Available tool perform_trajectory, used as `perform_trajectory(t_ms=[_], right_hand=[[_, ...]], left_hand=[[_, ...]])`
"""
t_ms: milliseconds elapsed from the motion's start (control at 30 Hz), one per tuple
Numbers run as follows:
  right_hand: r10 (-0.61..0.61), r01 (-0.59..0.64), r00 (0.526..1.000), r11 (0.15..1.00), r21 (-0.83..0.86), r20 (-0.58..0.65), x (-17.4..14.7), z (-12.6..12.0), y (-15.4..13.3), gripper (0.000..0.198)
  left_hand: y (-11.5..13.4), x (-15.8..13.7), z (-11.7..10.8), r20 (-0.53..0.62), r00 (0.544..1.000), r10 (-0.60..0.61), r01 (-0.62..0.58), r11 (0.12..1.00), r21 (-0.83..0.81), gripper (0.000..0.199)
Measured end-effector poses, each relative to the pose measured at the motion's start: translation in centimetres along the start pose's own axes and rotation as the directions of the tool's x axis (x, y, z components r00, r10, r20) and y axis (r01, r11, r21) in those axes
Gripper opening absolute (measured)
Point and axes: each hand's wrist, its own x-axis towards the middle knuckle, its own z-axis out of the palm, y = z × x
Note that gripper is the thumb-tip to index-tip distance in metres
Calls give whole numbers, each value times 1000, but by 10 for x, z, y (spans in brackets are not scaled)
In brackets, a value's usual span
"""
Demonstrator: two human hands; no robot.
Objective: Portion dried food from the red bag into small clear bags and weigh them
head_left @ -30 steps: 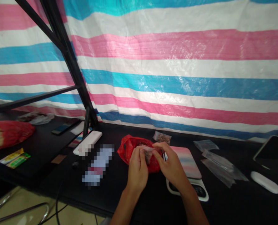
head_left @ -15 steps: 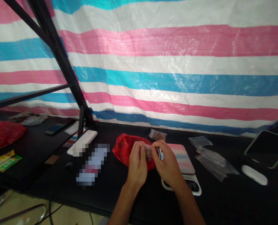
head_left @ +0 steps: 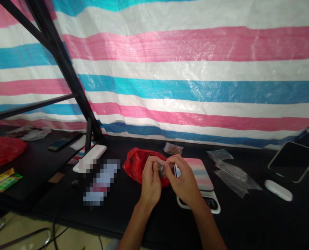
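So the red bag (head_left: 133, 166) is sitting open, left hand (head_left: 151, 180) and right hand (head_left: 184, 178) are still pinching a small clear pouch (head_left: 161, 168) together above it; grip's barely changing, so the fiddling's continuing.

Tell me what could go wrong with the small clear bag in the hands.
The left hand and right hand hold the small clear bag by their fingertips; a slip might spill its contents.

The red bag lies close by; a bump might shift it.

The right wrist overlaps the scale in view; it might nudge it.
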Motion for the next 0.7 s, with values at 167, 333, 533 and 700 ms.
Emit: perform_trajectory(t_ms=[167, 333, 533, 700], right_hand=[[-10, 10, 1000, 1000, -14, 4, 1, 4, 0, 12], [-33, 33, 999, 998, -46, 16, 2, 6, 0, 10], [-52, 53, 998, 999, -6, 45, 3, 10, 1, 10], [-32, 25, 993, 998, 64, 115, 4, 16, -5, 11]], left_hand=[[-1, -1, -1, 4, 1000, -5, 5, 1000, -16, 32], [-4, -1, -1, -27, 998, -52, 50, 997, -65, 27], [-5, 0, -7, -78, 996, 53, -54, 999, 1, 22], [1, -1, -16, -119, 988, 97, -88, 993, 82, 23]])
